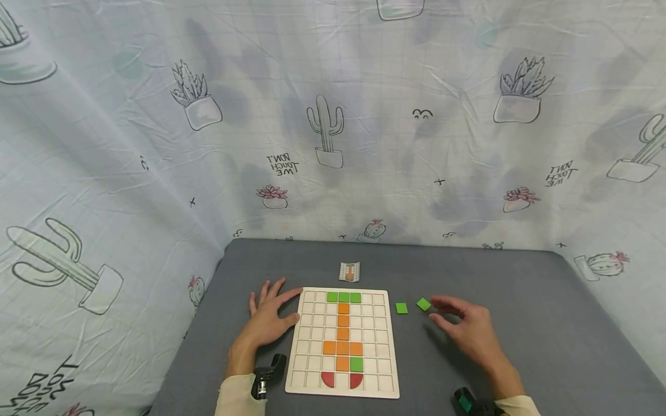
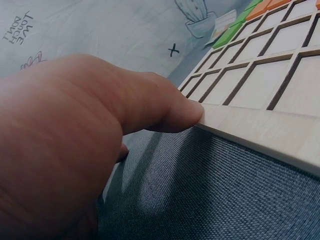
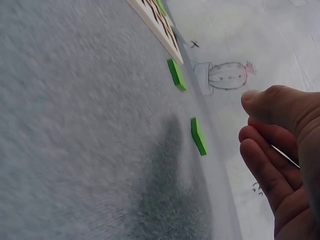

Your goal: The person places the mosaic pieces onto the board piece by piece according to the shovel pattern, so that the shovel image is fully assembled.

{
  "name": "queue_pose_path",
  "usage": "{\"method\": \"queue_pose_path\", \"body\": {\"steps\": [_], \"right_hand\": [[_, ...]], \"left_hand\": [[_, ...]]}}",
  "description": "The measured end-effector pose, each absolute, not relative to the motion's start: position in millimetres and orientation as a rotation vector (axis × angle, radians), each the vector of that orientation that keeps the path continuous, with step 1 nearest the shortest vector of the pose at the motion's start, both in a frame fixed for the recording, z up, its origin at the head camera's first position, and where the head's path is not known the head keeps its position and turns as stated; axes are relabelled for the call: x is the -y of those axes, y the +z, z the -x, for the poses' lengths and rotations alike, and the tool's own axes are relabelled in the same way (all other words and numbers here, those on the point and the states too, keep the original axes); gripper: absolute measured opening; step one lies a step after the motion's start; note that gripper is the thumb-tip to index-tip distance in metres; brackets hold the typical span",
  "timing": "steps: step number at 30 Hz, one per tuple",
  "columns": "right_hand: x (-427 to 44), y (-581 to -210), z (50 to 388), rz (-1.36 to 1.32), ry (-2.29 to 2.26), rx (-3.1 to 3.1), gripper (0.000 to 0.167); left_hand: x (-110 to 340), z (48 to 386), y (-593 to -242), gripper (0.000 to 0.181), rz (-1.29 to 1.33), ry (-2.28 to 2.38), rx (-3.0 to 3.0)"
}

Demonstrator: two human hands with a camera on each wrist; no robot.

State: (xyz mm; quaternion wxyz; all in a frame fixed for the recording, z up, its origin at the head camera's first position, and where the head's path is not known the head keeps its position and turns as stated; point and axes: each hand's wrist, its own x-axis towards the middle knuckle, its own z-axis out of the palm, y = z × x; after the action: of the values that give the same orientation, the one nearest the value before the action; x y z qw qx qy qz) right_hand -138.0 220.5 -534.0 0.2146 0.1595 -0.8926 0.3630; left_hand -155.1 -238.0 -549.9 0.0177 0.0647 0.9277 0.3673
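A pale wooden grid board (image 1: 393,358) lies on the grey table, with green tiles (image 1: 344,297), orange tiles (image 1: 343,334) and two red quarter-round tiles (image 1: 356,380) in its cells. My left hand (image 1: 266,320) has its fingers spread and touches the board's left edge. Two loose green square tiles lie right of the board, a nearer one (image 1: 401,308) and a farther, turned one (image 1: 424,304). My right hand (image 1: 468,326) is beside the turned tile, thumb and fingers apart; in the right wrist view that tile (image 3: 198,136) stands clear of the fingertips.
A small pattern card (image 1: 350,271) lies behind the board. Black wrist devices sit on the left wrist (image 1: 269,377) and right wrist (image 1: 473,403). A cloth (image 1: 385,150) printed with potted cacti hangs behind and at both sides of the table (image 1: 494,277).
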Motion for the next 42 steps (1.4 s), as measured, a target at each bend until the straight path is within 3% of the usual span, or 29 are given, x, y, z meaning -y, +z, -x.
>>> {"method": "queue_pose_path", "body": {"steps": [42], "right_hand": [[-215.1, -557.0, 166.8, -0.170, 1.001, 2.677, 0.039]], "left_hand": [[240.1, 156.0, -551.4, 0.059, -0.224, 1.171, -2.871]]}}
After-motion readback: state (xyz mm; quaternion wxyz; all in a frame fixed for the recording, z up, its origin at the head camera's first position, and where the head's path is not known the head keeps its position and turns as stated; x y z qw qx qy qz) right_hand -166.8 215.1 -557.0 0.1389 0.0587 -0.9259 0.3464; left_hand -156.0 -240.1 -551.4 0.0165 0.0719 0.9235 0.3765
